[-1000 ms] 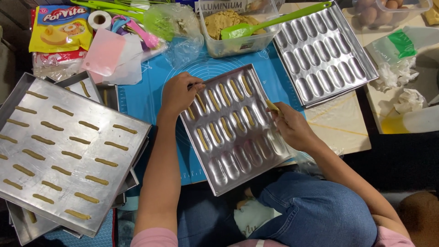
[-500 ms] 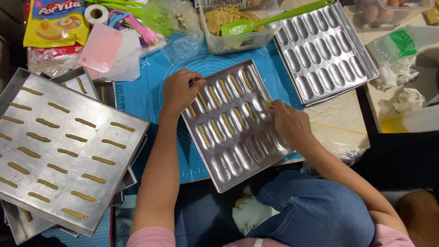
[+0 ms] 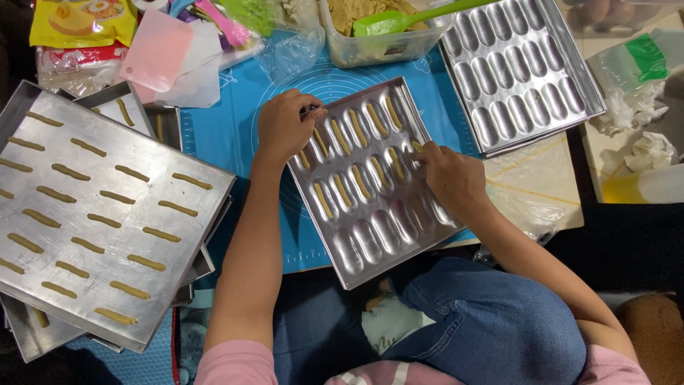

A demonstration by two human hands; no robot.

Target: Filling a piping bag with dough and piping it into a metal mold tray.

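Note:
A metal mould tray [image 3: 370, 246] with oval hollows lies tilted on a blue silicone mat [image 3: 221, 135] in front of me. Most of its far hollows hold thin strips of brownish dough; the near hollows are bare. My left hand [image 3: 283, 127] grips the tray's far left edge. My right hand [image 3: 449, 177] rests on the tray's right side, fingertips pinching a small dough strip [image 3: 417, 147] at one hollow.
A flat steel sheet [image 3: 92, 214] with several dough strips sits on stacked trays at the left. A second mould tray [image 3: 520, 71] lies at the far right. A clear tub of dough [image 3: 377, 32] with a green spatula, plastic bags, a pink scraper and crumpled tissues line the back.
The view has shifted, so the tray sits lower and nearer the middle. My right hand moved from the tray's right edge inward onto a hollow. My left hand still holds the far edge.

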